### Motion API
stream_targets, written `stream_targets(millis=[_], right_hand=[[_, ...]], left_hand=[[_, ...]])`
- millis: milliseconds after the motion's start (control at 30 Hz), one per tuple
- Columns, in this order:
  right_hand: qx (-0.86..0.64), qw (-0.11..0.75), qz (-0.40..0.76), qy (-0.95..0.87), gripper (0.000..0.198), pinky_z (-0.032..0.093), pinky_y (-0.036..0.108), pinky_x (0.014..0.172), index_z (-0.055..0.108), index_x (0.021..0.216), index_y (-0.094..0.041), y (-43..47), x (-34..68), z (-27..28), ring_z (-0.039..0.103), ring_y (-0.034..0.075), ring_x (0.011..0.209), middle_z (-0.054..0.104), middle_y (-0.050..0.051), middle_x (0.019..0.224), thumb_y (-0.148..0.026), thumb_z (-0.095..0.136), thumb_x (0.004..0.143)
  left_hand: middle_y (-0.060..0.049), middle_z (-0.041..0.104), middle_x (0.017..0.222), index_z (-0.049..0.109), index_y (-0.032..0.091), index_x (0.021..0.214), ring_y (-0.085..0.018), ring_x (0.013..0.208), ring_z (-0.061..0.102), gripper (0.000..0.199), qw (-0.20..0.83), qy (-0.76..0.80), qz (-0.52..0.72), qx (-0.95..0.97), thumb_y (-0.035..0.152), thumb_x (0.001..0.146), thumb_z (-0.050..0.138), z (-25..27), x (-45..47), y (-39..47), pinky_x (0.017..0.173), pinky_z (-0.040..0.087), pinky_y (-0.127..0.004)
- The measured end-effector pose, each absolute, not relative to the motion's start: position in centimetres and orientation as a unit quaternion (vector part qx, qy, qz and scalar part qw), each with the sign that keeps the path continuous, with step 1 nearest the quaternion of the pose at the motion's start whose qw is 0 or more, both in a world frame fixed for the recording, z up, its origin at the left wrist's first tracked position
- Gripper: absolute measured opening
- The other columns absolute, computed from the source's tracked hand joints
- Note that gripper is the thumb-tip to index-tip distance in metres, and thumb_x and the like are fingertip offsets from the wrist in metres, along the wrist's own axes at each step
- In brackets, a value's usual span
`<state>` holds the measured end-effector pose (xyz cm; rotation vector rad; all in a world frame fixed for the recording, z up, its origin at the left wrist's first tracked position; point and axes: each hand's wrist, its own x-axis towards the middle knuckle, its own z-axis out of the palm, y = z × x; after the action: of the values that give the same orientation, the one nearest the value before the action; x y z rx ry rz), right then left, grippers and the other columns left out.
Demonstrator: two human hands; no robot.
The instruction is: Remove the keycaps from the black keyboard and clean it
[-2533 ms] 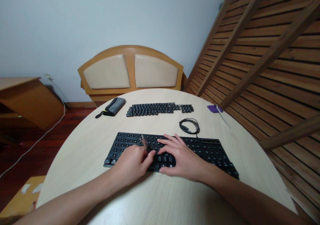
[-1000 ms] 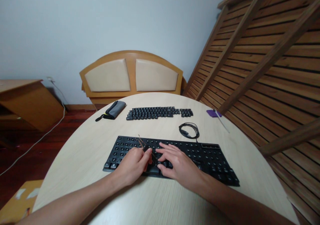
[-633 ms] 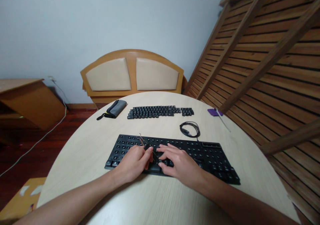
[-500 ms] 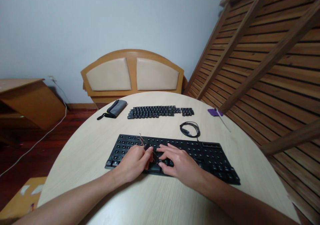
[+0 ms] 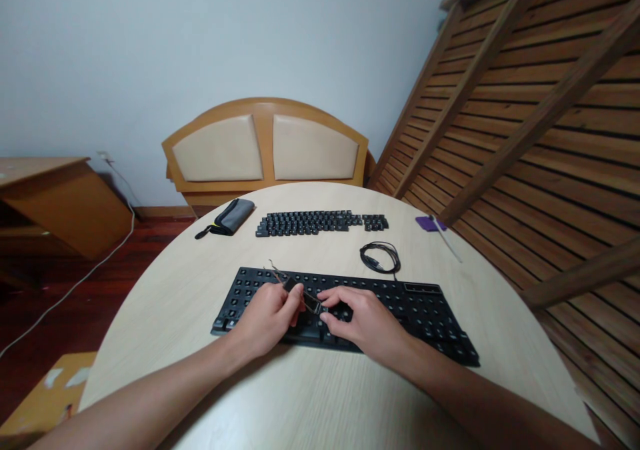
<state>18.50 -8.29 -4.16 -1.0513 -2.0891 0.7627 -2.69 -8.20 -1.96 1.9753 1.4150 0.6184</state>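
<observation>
A black keyboard [image 5: 420, 333] lies before me, most of its keycaps off and the small switch tops bare. My left hand [image 5: 273, 313] is closed round the dark handle of a wire keycap puller [image 5: 290, 285], held over the keyboard's middle. One pair of its wires sticks out to the upper left; the other wire loop points toward my right hand [image 5: 363, 313]. The thumb and forefinger of that hand are bent into a pinch at the loop's end. What lies between those fingertips is too small and dark to make out.
Behind the keyboard, loose black keycaps [image 5: 305, 222] sit in ordered rows on the round table [image 5: 165, 290]. A coiled cable [image 5: 380, 258] lies right of centre. A grey pouch [image 5: 234, 217] is at the back left, a purple cloth [image 5: 430, 224] at the right edge.
My left hand and the puller have lifted and tilted slightly upward. My right fingers have gone from spread over the keys to bent together at the puller's loop. The long front key is no longer visible in its place.
</observation>
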Motion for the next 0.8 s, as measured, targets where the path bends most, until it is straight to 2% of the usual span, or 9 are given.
stream_targets(millis=[200,433,567,800], right_hand=[[-0.451,0.305,0.200,-0.814,0.004,0.052,0.034,0.086,0.070,0.089,-0.021,-6.5,19.6,-2.1,0.069,0.020,0.092,0.075,0.004,0.095,-0.021,0.070,0.084],[-0.535,0.234,0.124,-0.802,0.012,0.050,0.028,0.073,0.074,0.094,-0.022,0.4,20.0,-1.5,0.070,0.019,0.083,0.077,0.003,0.088,-0.029,0.066,0.088],[-0.570,0.168,0.071,-0.801,0.018,0.049,0.026,0.077,0.074,0.103,-0.021,3.8,19.2,-1.9,0.071,0.020,0.092,0.078,0.004,0.097,-0.030,0.062,0.091],[-0.596,0.124,0.031,-0.793,0.022,0.048,0.031,0.086,0.073,0.108,-0.022,6.4,17.7,-2.4,0.069,0.025,0.101,0.076,0.008,0.105,-0.031,0.059,0.094]], left_hand=[[-0.007,0.066,0.058,0.059,0.019,0.057,-0.019,0.058,0.061,0.059,0.247,0.537,0.218,0.777,0.047,0.100,0.028,-2.5,-2.7,-7.9,0.064,0.041,-0.031],[-0.010,0.067,0.068,0.060,0.019,0.060,-0.022,0.066,0.063,0.058,0.216,0.535,0.191,0.794,0.045,0.101,0.028,-2.9,-2.5,-7.9,0.069,0.043,-0.036],[-0.009,0.067,0.068,0.061,0.019,0.062,-0.022,0.068,0.063,0.058,0.234,0.532,0.192,0.790,0.046,0.101,0.028,-3.0,-2.6,-7.8,0.071,0.045,-0.036],[-0.007,0.067,0.069,0.058,0.019,0.064,-0.021,0.068,0.062,0.052,0.231,0.518,0.198,0.799,0.043,0.101,0.030,-2.9,-2.7,-7.7,0.070,0.044,-0.034]])
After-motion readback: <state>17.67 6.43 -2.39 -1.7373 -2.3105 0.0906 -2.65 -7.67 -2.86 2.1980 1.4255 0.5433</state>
